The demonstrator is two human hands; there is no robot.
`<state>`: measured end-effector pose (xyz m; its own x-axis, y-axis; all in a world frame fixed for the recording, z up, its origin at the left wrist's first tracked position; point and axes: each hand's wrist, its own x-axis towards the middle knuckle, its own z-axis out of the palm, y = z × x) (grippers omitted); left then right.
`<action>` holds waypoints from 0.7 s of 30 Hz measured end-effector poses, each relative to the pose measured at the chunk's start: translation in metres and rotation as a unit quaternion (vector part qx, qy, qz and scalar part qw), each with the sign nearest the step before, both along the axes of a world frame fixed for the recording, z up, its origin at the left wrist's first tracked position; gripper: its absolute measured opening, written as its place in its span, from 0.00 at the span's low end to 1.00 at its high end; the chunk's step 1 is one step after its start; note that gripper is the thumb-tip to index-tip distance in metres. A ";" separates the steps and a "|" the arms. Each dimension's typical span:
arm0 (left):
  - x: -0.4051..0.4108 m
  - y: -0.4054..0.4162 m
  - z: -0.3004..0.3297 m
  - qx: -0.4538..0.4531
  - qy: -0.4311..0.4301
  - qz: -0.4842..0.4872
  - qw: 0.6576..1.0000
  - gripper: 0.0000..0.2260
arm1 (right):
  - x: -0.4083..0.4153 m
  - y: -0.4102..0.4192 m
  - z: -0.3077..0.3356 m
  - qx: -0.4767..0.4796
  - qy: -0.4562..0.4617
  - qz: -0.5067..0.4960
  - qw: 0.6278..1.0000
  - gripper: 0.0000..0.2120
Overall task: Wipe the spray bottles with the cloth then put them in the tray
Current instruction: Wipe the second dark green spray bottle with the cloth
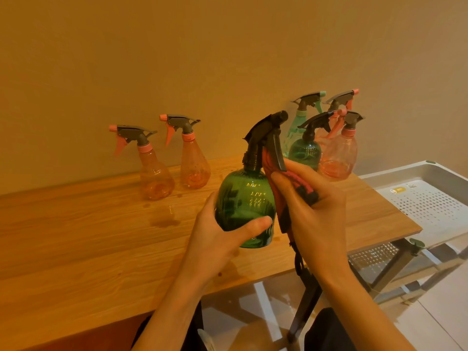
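Head view, and I start with my hands: my left hand (222, 239) grasps the belly of the green spray bottle (247, 206), thumb laid across its front and fingers wrapped behind, holding it upright just above the wooden table (76, 249). My right hand (312, 211) clutches a red cloth (276, 183) with dark trim and presses it against the right side of that bottle, right under the black trigger; the cloth runs from the bottle's neck down past its base, and a dark strip of it hangs below my wrist.

Taking the held green bottle as my landmark, behind it and to the right stands a tight cluster of four bottles near the wall: a second dark green bottle (305, 153) with a black sprayer, nearest; a mint bottle (295, 133) just behind that; a clear pink bottle (339, 158) further right; and another pink-nozzled bottle (340, 101) at the back, mostly hidden so that I see only its sprayer head. Behind the held bottle and to the left stand two more pink bottles, one (195, 165) closer to it and one (157, 178) further left, set apart from each other, nozzles facing left. A faint wet patch (163, 219) shows on the table to the left of the held bottle.

Far right of the held bottle, beyond the table's edge, sits the white perforated tray (430, 206), with no bottle in the part I can see
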<state>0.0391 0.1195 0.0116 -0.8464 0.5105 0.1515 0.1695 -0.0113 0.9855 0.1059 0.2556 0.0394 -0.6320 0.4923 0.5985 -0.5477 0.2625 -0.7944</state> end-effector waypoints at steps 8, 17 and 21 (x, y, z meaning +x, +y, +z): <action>0.004 -0.006 0.007 0.063 -0.042 -0.015 0.997 0.34 | -0.009 0.031 0.009 0.320 0.033 -0.051 0.946 0.14; 0.005 -0.005 0.009 0.080 -0.074 -0.028 0.994 0.33 | -0.009 0.030 0.015 0.359 0.036 -0.056 0.931 0.14; 0.005 -0.006 0.008 0.080 -0.070 -0.028 0.994 0.33 | -0.015 0.027 0.019 0.401 0.035 -0.085 0.912 0.14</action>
